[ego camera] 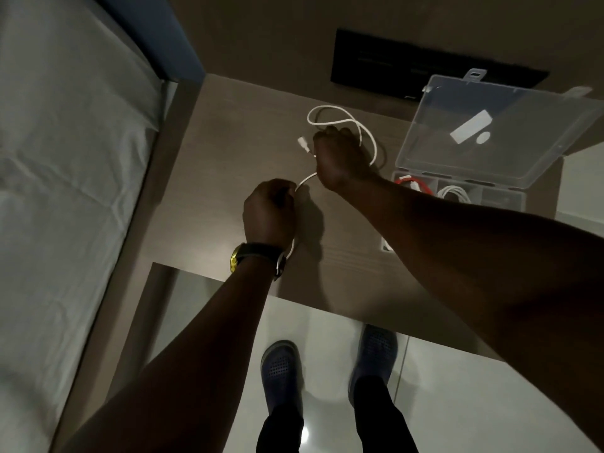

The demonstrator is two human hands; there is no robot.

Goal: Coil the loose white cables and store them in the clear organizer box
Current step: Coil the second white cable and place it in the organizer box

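A loose white cable (pixel 330 110) lies looped on the wooden tabletop (pixel 228 132), its plug end showing just left of my right hand. My right hand (pixel 340 158) is closed on the cable near that plug. A short taut stretch of cable runs down-left to my left hand (pixel 268 210), which is also closed on it; a bit of cable shows by my left wrist. The clear organizer box (pixel 421 178) stands at the right with its lid (pixel 523 125) open. Its compartments hold a coiled white cable (pixel 454 192) and a red one (pixel 411 184).
A black panel (pixel 392 60) sits on the wall behind the table. A bed with grey sheets (pixel 65 158) runs along the left. A small white object (pixel 387 246) peeks out under my right forearm. My feet in blue clogs stand on the glossy floor below the table edge.
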